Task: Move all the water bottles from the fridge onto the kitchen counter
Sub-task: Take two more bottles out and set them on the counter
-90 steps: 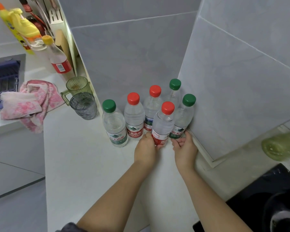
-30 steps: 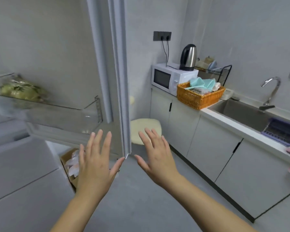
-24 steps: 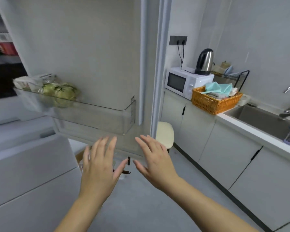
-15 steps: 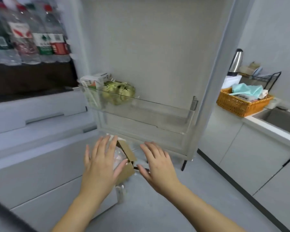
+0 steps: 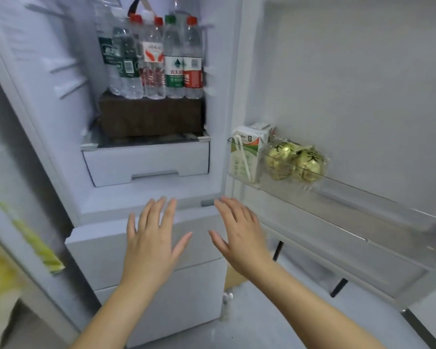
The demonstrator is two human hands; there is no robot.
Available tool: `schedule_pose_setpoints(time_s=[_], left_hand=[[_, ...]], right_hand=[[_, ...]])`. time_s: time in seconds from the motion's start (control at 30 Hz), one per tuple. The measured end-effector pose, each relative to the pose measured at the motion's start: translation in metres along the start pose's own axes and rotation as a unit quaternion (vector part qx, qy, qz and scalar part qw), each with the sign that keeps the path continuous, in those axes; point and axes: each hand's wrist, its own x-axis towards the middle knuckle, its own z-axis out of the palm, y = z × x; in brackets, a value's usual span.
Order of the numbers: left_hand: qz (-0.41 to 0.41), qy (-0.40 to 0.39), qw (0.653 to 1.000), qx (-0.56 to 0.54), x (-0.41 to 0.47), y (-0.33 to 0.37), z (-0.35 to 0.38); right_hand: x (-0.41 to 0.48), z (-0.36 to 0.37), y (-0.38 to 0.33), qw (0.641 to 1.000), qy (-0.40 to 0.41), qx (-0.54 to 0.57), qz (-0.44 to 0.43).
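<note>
on the fridge (image 5: 61,71) shelf, water bottles (image 5: 171,56) stand upright; both hands (image 5: 151,243) spread, empty.

light: bright, even, soft shadows | blur: motion smear at left edge | distortion: wide-angle bowing

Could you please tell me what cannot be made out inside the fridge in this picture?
Head view only.
Count of clear plastic water bottles: front ones hide the rear; the top edge crops one.
Contents of the white fridge drawer: its opaque front hides them.
Print on the gold-wrapped round items: blurred.
</note>
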Motion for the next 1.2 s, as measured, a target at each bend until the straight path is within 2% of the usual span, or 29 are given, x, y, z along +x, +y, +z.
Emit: schedule_pose_setpoints(time_s=[0.3,0.53,0.9,1.2], left_hand=[[-0.064,0.059,0.995,0.038,0.081,-0.056,0.014],[-0.080,0.120,0.988,0.061,0.168,-0.119,0.002],[-0.057,0.133,0.989,0.040,0.318,-0.189,0.003],[-0.074,0.166,0.982,-0.051,0.391,-0.198,-0.003]], right_hand=[[0.115,0.049,-0.020,0.997,0.022,0.072,-0.035],[0.213,0.074,-0.048,0.994,0.031,0.107,0.009],[0.360,0.102,-0.055,0.993,0.036,0.065,0.091],[0.399,0.114,-0.039,0.996,0.021,0.000,0.091]])
